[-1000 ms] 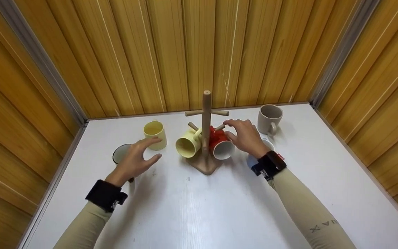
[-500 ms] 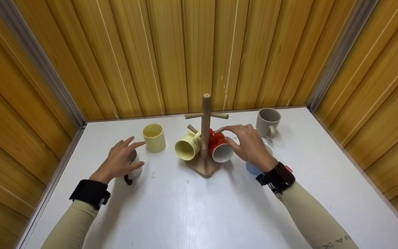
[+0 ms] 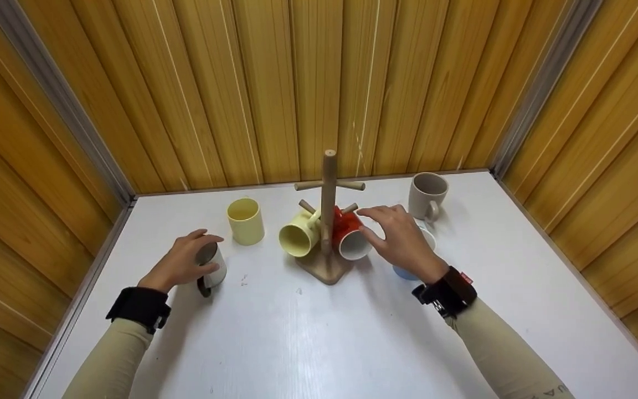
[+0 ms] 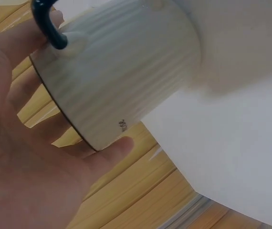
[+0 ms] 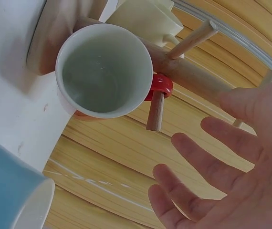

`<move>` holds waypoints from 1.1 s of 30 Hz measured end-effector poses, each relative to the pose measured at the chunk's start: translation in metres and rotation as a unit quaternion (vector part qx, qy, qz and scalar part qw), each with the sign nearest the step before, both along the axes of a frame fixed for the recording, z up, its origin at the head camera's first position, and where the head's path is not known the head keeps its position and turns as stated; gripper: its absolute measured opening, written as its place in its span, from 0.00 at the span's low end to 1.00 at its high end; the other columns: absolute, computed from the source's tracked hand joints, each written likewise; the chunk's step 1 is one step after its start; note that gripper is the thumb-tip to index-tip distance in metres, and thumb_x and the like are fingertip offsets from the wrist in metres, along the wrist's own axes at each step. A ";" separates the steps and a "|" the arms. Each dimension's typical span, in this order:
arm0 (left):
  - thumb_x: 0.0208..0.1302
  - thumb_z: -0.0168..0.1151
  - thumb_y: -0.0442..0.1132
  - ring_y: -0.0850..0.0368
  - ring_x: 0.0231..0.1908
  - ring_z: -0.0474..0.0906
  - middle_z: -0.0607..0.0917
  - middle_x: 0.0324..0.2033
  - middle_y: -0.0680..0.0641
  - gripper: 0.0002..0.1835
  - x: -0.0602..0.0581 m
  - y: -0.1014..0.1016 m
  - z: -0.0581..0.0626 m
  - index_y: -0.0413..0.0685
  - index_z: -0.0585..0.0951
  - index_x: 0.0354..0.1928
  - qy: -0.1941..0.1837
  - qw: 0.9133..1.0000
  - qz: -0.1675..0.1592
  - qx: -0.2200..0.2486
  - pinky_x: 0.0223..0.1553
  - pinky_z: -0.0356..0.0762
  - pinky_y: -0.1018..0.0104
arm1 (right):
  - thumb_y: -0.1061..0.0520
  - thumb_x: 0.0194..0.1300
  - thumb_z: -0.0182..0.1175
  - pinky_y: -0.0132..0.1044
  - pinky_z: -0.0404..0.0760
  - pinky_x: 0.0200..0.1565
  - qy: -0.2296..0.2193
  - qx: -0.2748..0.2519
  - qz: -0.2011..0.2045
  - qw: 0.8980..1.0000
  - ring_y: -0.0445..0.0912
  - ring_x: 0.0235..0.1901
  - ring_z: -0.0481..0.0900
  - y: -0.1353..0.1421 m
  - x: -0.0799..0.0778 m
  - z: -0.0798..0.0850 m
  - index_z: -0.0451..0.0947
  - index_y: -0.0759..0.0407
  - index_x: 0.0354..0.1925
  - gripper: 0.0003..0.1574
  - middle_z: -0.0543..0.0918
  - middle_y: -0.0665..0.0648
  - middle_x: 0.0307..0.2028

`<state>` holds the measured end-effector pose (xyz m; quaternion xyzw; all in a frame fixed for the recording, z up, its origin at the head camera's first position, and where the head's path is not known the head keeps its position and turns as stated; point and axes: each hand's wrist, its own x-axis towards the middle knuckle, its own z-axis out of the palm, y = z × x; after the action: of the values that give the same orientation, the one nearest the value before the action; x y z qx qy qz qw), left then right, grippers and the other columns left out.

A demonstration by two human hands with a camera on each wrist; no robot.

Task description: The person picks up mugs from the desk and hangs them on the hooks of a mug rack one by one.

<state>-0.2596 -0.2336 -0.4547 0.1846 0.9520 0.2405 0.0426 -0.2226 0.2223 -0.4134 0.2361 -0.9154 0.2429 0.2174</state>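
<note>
just beside right hand [image 3: 403,241]: red mug [image 3: 345,225]

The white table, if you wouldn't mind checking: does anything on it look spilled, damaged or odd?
Faint marks on the white table, between the white mug and the mug rack, look odd: scuffs or stains, I can't tell.

Before me, a rack [image 3: 327,185] on the surface [image 3: 297,338], mugs [image 3: 296,240] hanging left and right. Leftward, a far mug [image 3: 247,229] stands behind a near mug [image 3: 217,278] between my left fingers [image 3: 207,240]; rightward, a rear mug [image 3: 423,200] behind a front mug [image 3: 405,273].
</note>
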 end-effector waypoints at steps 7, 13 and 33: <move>0.62 0.73 0.35 0.22 0.62 0.66 0.71 0.65 0.29 0.28 -0.002 0.000 -0.004 0.43 0.78 0.65 0.042 0.999 -0.018 0.009 0.60 0.68 0.27 | 0.57 0.69 0.67 0.55 0.76 0.50 0.002 0.005 0.006 1.000 0.60 0.47 0.80 0.002 0.001 -0.002 0.84 0.60 0.57 0.19 0.87 0.61 0.51; 0.60 0.75 0.36 0.26 0.57 0.70 0.75 0.60 0.31 0.28 -0.001 0.001 -0.002 0.44 0.80 0.63 0.055 0.998 -0.015 0.008 0.57 0.72 0.30 | 0.55 0.70 0.67 0.55 0.77 0.48 -0.006 0.013 0.006 1.000 0.61 0.46 0.79 0.000 0.001 -0.003 0.84 0.59 0.57 0.19 0.87 0.61 0.51; 0.61 0.76 0.43 0.28 0.61 0.72 0.76 0.65 0.31 0.29 0.013 0.020 0.003 0.45 0.81 0.63 0.094 0.994 0.026 0.057 0.56 0.73 0.30 | 0.58 0.70 0.66 0.50 0.76 0.50 -0.014 -0.004 0.053 0.998 0.57 0.46 0.78 -0.009 0.008 -0.008 0.84 0.61 0.56 0.18 0.87 0.60 0.52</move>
<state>-0.2461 -0.2135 -0.4521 0.1835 0.9412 0.2765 -0.0637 -0.2148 0.2135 -0.4212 0.2803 -0.9035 0.2613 0.1918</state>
